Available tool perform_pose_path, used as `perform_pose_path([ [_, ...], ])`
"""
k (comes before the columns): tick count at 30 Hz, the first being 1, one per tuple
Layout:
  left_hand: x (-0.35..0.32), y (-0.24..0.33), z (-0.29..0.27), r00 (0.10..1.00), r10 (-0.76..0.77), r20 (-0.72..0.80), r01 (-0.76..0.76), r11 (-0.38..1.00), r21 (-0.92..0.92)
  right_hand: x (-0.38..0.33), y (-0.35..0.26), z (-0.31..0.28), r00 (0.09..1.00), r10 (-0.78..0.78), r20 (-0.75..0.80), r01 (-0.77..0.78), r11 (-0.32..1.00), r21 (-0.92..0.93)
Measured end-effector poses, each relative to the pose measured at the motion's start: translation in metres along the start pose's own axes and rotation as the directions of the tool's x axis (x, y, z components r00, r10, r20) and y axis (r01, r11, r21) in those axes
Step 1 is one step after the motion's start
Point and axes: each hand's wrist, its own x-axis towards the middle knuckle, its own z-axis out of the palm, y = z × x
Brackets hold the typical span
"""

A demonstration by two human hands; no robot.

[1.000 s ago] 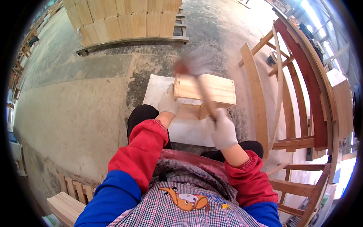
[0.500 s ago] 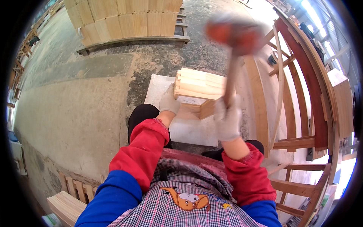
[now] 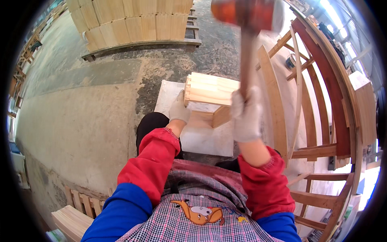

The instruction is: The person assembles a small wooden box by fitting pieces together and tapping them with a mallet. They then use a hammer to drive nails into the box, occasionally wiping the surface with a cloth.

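My right hand (image 3: 246, 117), in a whitish glove, grips the handle of a mallet (image 3: 246, 16) with an orange-red head. The mallet is raised, its head blurred near the top of the view. My left hand (image 3: 179, 109), gloved too, is closed on the left end of a pale wooden box (image 3: 211, 89) with jointed corners. The box's upper board faces up, and an inner side shows below it. Underneath lies a white board (image 3: 209, 141) on the floor, between my knees. My left fingertips are partly hidden against the wood.
Ahead, stacked pale wood pieces (image 3: 135, 24) stand on a pallet (image 3: 141, 43). A wooden frame rack (image 3: 322, 149) rises close on my right, with a plank (image 3: 274, 105) beside it. More boards (image 3: 71, 220) lie at lower left.
My right hand has moved up and slightly right, lifting the mallet higher. My left hand and the wooden box have stayed nearly in place.
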Motion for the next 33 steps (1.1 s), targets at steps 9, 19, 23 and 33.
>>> perform_pose_path([
  [9,0.007,-0.02,0.003,0.999,-0.035,-0.021,0.035,0.999,0.039,0.011,-0.009,-0.019,0.898,0.2,0.392,0.036,0.855,-0.518],
  [19,0.0,0.0,0.0,0.997,-0.072,0.021,0.07,0.993,0.092,-0.036,0.052,-0.001,0.949,0.108,0.295,0.017,0.921,-0.39],
  [23,-0.01,0.018,-0.023,0.978,-0.148,0.145,0.13,0.983,0.127,-0.041,0.046,0.0,0.845,0.265,0.464,0.031,0.843,-0.538],
  [33,0.01,0.022,-0.024,0.996,-0.053,0.067,0.04,0.984,0.174,-0.042,0.051,0.001,0.856,0.247,0.454,0.044,0.84,-0.54],
])
